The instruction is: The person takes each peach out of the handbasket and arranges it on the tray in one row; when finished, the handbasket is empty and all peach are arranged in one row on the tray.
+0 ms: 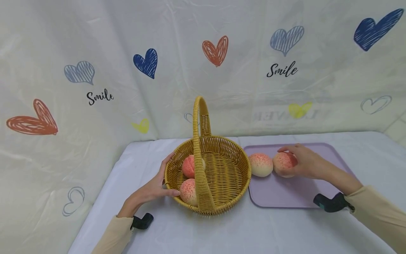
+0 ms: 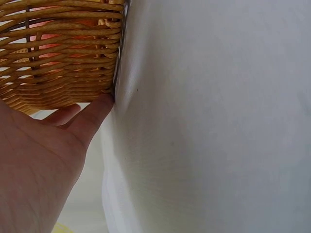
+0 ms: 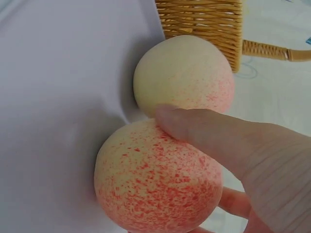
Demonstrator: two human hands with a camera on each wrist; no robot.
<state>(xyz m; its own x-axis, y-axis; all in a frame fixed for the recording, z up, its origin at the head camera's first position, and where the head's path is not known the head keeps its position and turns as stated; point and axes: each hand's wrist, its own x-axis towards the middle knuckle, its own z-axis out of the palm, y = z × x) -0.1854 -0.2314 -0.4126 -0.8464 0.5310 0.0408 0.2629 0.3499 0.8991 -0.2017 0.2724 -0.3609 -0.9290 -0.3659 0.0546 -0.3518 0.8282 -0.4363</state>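
Note:
A round wicker basket (image 1: 226, 173) with a tall arched handle stands on the table. Two pink peaches (image 1: 189, 191) lie in its left part, partly behind the handle. My left hand (image 1: 158, 185) holds the basket at its left side, thumb over the rim; its fingers (image 2: 92, 116) lie low against the outer weave. On a lilac tray (image 1: 295, 197) right of the basket are two cream-and-pink peaches. My right hand (image 1: 306, 162) grips the right-hand peach (image 3: 158, 182), thumb on one side and fingers round the other. The second peach (image 3: 182, 73) sits beside it, close to the basket.
A white cloth (image 1: 253, 229) covers the table. Behind it hangs a pale curtain (image 1: 177, 88) printed with hearts and words. The basket's arched handle (image 1: 197, 141) rises high between my two hands. The tray's left edge lies close to the basket.

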